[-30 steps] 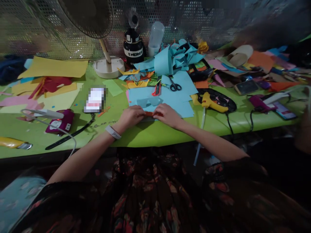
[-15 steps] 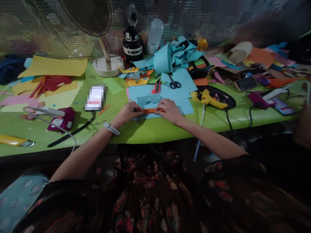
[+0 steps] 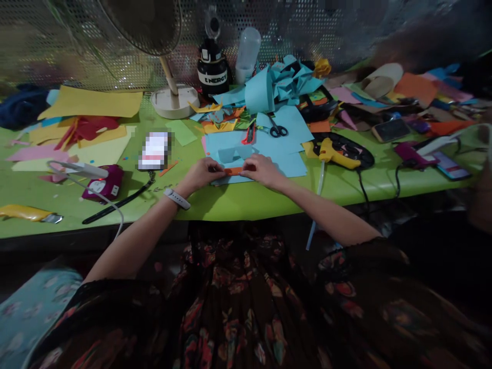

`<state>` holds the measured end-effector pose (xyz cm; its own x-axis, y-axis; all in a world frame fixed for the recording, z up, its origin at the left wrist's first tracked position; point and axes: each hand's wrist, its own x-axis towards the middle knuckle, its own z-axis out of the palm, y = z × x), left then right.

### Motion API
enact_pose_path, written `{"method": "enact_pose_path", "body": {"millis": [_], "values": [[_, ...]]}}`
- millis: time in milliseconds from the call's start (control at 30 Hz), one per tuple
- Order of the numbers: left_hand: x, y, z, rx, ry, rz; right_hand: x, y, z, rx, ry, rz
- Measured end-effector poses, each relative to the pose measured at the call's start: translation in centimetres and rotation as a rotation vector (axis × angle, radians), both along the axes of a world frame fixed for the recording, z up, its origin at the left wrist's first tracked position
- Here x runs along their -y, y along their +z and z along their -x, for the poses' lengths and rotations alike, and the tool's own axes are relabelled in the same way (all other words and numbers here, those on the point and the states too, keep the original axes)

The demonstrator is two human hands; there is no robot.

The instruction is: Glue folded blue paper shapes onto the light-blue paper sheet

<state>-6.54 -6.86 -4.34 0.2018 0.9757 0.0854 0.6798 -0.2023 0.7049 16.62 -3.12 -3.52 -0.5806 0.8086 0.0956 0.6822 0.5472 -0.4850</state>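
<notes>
A narrow strip of orange paper (image 3: 232, 171) is stretched between my two hands over light blue sheets (image 3: 286, 166). My left hand (image 3: 203, 173) pinches its left end, fingers closed. At the other end, my right hand (image 3: 260, 170) pinches the strip with thumb and fingertips. Just beyond my fingers lies a folded light blue paper piece (image 3: 235, 152). A red-handled cutter (image 3: 249, 135) and dark scissors (image 3: 278, 131) rest on the blue sheets farther back.
A yellow glue gun (image 3: 338, 156) lies to the right, its glue stick pointing toward me. On the left are a phone (image 3: 155, 150), a purple power socket (image 3: 103, 183) and a yellow utility knife (image 3: 31, 213). A fan base (image 3: 175, 104) and black bottle (image 3: 212, 72) stand behind.
The whole view has shifted slightly, with things sitting a little farther right and higher. Both hands still hold the orange strip, and more of it shows between them.
</notes>
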Motion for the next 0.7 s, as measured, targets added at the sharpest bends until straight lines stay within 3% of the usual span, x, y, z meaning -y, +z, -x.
{"method": "enact_pose_path", "body": {"millis": [200, 267, 333, 467, 567, 700], "values": [[1.1, 1.0, 2.3, -0.052, 0.08, 0.068, 0.1, 0.3, -0.1, -0.008, -0.037, 0.051], [2.0, 1.4, 2.0, -0.189, 0.167, -0.009, 0.1, 0.4, 0.0, -0.003, -0.033, 0.055], [3.3, 1.5, 0.8, -0.336, 0.244, -0.227, 0.1, 0.4, 0.1, 0.007, -0.031, 0.051], [6.2, -0.1, -3.5, -0.541, -0.097, -0.371, 0.1, 0.5, 0.1, 0.027, -0.044, 0.055], [7.3, -1.6, -5.7, -0.587, -0.127, -0.309, 0.2, 0.3, 0.0, 0.017, -0.054, 0.053], [7.3, -2.3, -6.4, -0.584, -0.1, -0.25, 0.0, 0.0, 0.0, 0.008, -0.048, 0.045]]}}
